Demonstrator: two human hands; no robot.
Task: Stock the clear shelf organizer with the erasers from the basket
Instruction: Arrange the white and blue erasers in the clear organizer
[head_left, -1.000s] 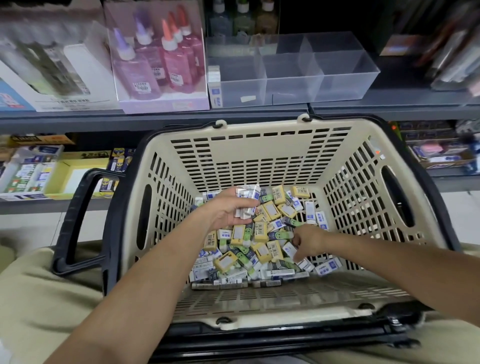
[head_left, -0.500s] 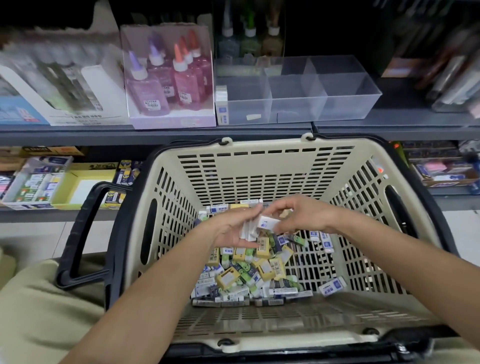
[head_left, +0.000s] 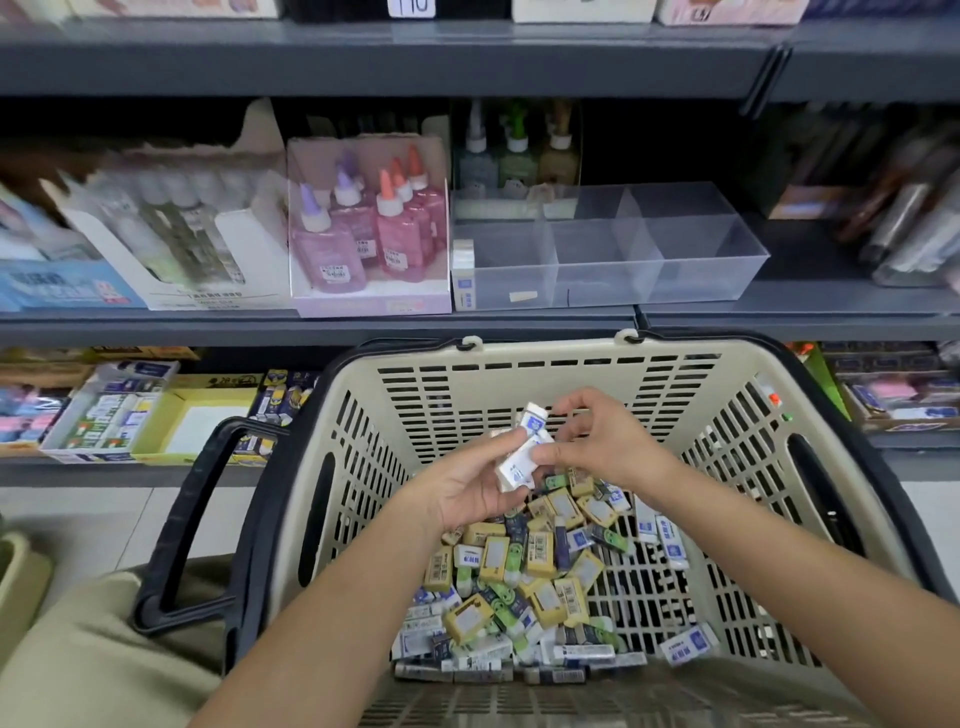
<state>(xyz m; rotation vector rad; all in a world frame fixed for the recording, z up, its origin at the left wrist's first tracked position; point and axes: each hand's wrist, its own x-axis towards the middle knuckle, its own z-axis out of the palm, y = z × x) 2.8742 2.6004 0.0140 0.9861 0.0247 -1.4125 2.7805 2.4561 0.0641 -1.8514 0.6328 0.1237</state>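
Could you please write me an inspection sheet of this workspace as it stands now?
Surface: grey shelf carries the clear organizer, which is bare apart from the shelved erasers upright at its left end.
Job's things: beige basket holds a loose pile of erasers in white, yellow and green wrappers.
Clutter: nothing seen.
Hands: left hand holds a small stack of white erasers. The right hand pinches the top of that stack.
Cables: nothing seen.
Surroundings: pink glue bottles stand left of the organizer. Stationery boxes sit on the lower shelf.
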